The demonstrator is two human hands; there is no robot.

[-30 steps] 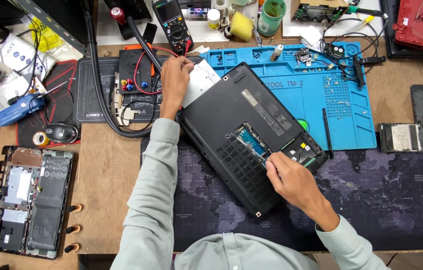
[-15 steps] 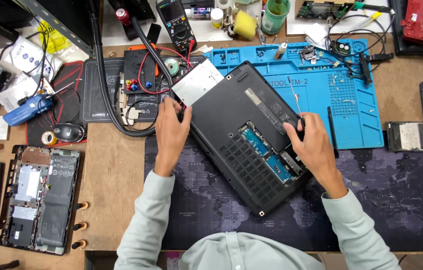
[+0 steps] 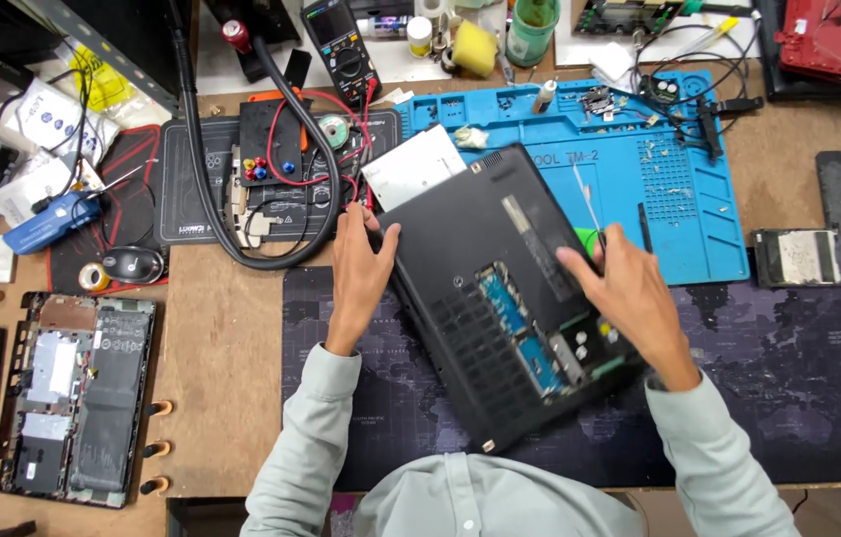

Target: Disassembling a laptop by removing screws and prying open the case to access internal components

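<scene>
Both hands, left hand and right hand, rest on the upturned laptop.

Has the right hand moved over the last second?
Yes. The right hand went from the laptop's near open bay up toward the blue mat, and now lies at the laptop's far right edge.

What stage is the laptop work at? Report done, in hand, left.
Done: the black laptop lies upside down with a service hatch off, green boards exposed. In hand: the left hand steadies its left edge; the right hand rests over the open bay. Left: the bay is uncovered, and a second opened laptop lies at the desk's left.
</scene>
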